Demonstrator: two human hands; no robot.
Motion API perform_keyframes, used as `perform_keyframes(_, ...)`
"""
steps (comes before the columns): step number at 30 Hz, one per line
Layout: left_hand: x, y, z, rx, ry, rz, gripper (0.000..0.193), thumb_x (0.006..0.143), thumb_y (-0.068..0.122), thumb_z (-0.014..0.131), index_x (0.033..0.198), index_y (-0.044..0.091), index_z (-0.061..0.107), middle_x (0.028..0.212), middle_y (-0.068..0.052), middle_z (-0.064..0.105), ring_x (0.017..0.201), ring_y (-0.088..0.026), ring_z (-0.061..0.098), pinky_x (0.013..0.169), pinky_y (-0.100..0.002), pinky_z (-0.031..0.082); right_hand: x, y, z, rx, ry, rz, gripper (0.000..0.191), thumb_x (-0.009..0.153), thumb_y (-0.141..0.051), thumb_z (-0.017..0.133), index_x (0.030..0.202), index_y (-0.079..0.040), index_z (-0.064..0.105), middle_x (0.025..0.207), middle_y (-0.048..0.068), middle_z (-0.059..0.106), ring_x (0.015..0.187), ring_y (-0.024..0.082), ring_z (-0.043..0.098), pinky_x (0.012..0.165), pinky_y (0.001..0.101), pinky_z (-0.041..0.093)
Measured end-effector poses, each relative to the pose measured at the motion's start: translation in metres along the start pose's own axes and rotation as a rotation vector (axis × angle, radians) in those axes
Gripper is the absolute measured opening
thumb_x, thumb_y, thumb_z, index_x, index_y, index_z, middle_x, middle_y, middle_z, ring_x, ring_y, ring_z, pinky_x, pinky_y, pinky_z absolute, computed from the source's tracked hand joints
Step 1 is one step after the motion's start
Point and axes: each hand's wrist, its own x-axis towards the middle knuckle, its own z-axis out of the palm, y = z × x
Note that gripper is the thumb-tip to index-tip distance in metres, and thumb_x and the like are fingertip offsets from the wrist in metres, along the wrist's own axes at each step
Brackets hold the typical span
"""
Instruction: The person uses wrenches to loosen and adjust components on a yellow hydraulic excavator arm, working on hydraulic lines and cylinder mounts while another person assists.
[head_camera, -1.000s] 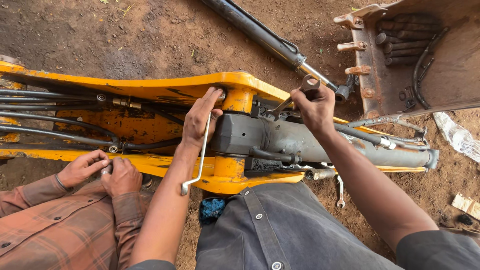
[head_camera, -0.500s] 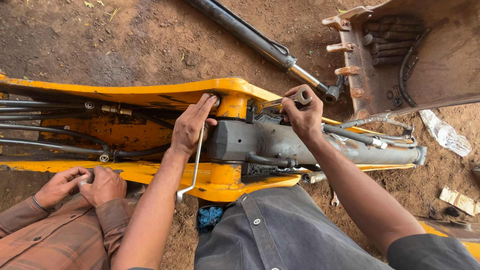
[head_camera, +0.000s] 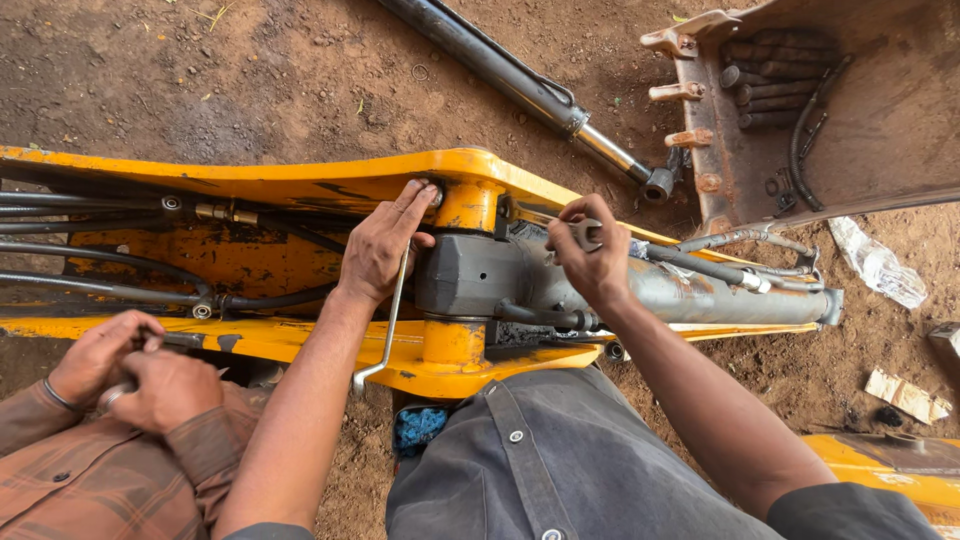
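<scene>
Hands of a co-worker (head_camera: 130, 375) sit at eight o'clock, folded one over the other above plaid brown sleeves, resting against the lower edge of the yellow boom (head_camera: 300, 185). That boom is painted steel, scuffed and dusty, with black rubber hoses (head_camera: 110, 285) running along its hollow toward nine o'clock.

Toward the centre, the left hand (head_camera: 380, 245) lies palm-down with fingers loosely spread; the fingertips press on the yellow pivot boss (head_camera: 468, 205) at twelve o'clock from the palm, and the thumb side pins a bent steel rod (head_camera: 385, 325), thin and bright, which hangs down to six o'clock and ends in a short hook.

Just right of it lies the grey hydraulic cylinder (head_camera: 640, 290), a smooth round barrel with a blocky cast end (head_camera: 465, 275) seated between the boom's two plates. The right hand (head_camera: 590, 260) is curled tight over the top of this cylinder, fingers closed round a metal spanner (head_camera: 585, 233) whose ring end shows between thumb and forefinger.

At one o'clock a second cylinder (head_camera: 500, 65) lies on reddish, crumbly dirt, dark tube and polished rod. At two o'clock stands a rusty toothed bucket (head_camera: 860, 130). Crumpled clear plastic (head_camera: 880, 265) lies at three o'clock.
</scene>
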Motion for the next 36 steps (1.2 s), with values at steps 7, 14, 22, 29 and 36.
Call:
perform_keyframes(7,0.0,-0.004,0.0,0.029,-0.005,0.022,0.068,0.083,0.007,0.08,0.147,0.009,0.054,0.144,-0.016,0.062,0.114,-0.031,0.068,0.095,-0.038,0.058,0.0,-0.024,-0.003,0.064,0.021,0.006,0.009,0.096,-0.007,0.066,0.094,-0.003,0.059,0.072,0.011,0.072,0.061,0.013,0.07,0.046,0.0256,0.055)
perform_keyframes(14,0.0,-0.014,0.003,0.116,-0.036,0.044,0.07,0.084,0.019,0.081,0.148,0.014,0.054,0.143,-0.013,0.063,0.109,-0.028,0.069,0.09,-0.037,0.058,0.007,-0.022,0.003,0.038,0.034,-0.017,0.007,0.095,-0.007,0.063,0.093,-0.003,0.057,0.072,0.011,0.071,0.063,0.014,0.074,0.046,0.0294,0.057)
perform_keyframes(22,0.009,-0.002,-0.004,0.126,-0.002,0.072,0.059,0.088,0.021,0.077,0.141,0.005,0.057,0.139,-0.016,0.064,0.107,-0.03,0.067,0.092,-0.038,0.058,-0.001,-0.001,0.015,-0.04,-0.063,0.01,0.007,0.096,-0.011,0.061,0.093,-0.005,0.059,0.079,0.012,0.072,0.068,0.016,0.074,0.053,0.0316,0.06)
perform_keyframes(29,0.056,0.04,-0.021,0.246,-0.406,-0.412,0.04,0.106,0.042,0.055,0.106,0.006,0.072,0.106,-0.015,0.075,0.106,-0.036,0.066,0.09,-0.052,0.053,-0.007,-0.01,0.011,-0.178,-0.164,-0.264,0.012,0.094,-0.016,0.075,0.096,-0.005,0.071,0.082,0.009,0.071,0.072,0.018,0.068,0.063,0.036,0.057)
perform_keyframes(36,0.103,0.036,-0.014,0.117,-0.526,-0.765,0.042,0.098,0.046,0.057,0.107,0.007,0.07,0.106,-0.021,0.072,0.101,-0.044,0.067,0.085,-0.058,0.051,-0.024,-0.017,-0.016,-0.372,-0.346,-0.821,0.036,0.082,-0.025,0.083,0.11,-0.004,0.072,0.095,0.011,0.069,0.081,0.031,0.066,0.069,0.0419,0.054)
